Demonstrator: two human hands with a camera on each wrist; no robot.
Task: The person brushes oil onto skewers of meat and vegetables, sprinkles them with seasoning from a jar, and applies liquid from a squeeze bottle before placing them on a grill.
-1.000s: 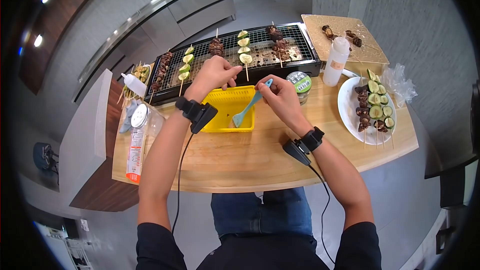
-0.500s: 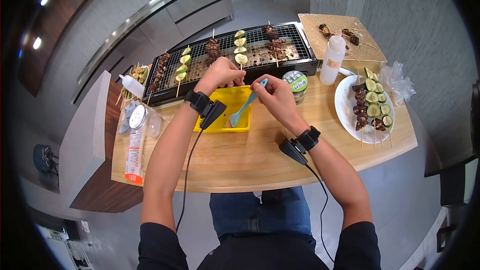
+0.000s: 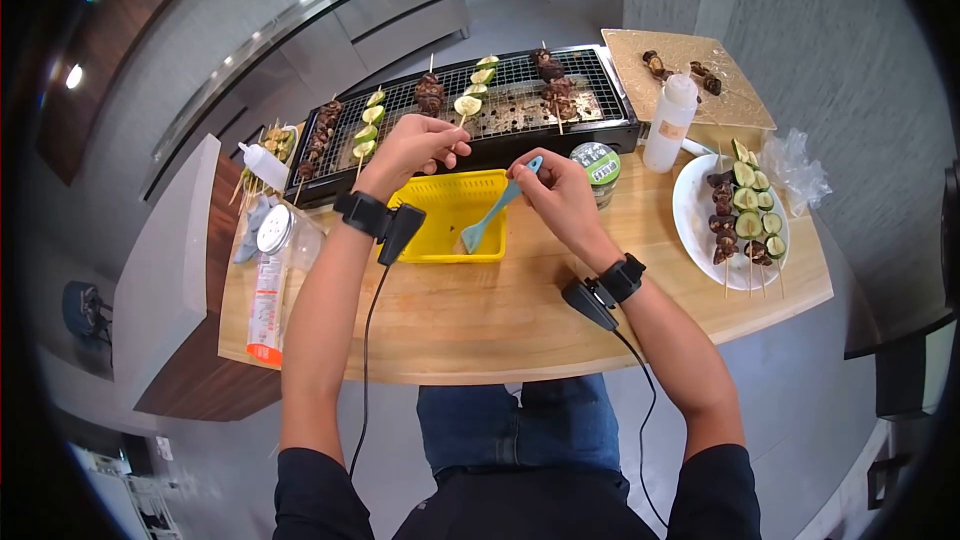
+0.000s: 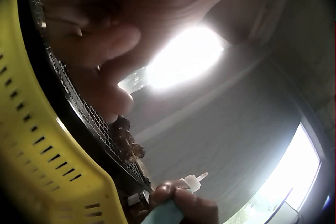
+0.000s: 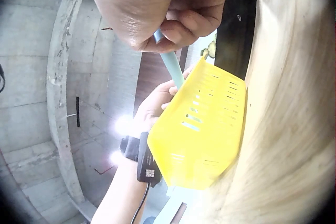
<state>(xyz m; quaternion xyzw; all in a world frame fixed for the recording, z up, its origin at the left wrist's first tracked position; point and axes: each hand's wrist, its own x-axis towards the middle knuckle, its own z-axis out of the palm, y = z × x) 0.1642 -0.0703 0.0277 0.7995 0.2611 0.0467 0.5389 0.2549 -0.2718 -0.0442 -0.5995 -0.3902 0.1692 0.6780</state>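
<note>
My left hand (image 3: 418,152) pinches the near end of the stick of a zucchini skewer (image 3: 468,105) over the grill's front edge. The skewer slants toward that hand, its green-rimmed slices strung away over the wire grill (image 3: 400,118). In my right hand (image 3: 558,195) is the handle of a pale blue basting brush (image 3: 492,213). The brush head points down into a yellow plastic basket (image 3: 460,258) on the wooden table. Seen from the right wrist, the basket's wall (image 5: 205,124) hides the brush head. Meat skewers (image 3: 429,95) and another zucchini skewer (image 3: 372,114) lie on the grill.
At right, a white plate (image 3: 690,230) bears several meat and zucchini skewers. A squeeze bottle (image 3: 668,130), a green-labelled jar (image 3: 602,172) and a gold board (image 3: 740,70) stand near the grill's right end. A shaker jar (image 3: 277,230) and another squeeze bottle (image 3: 263,166) are at left.
My left hand has shifted a little left, swinging the near end of the zucchini skewer left so it now slants. The right hand and brush stay nearly still over the basket.
</note>
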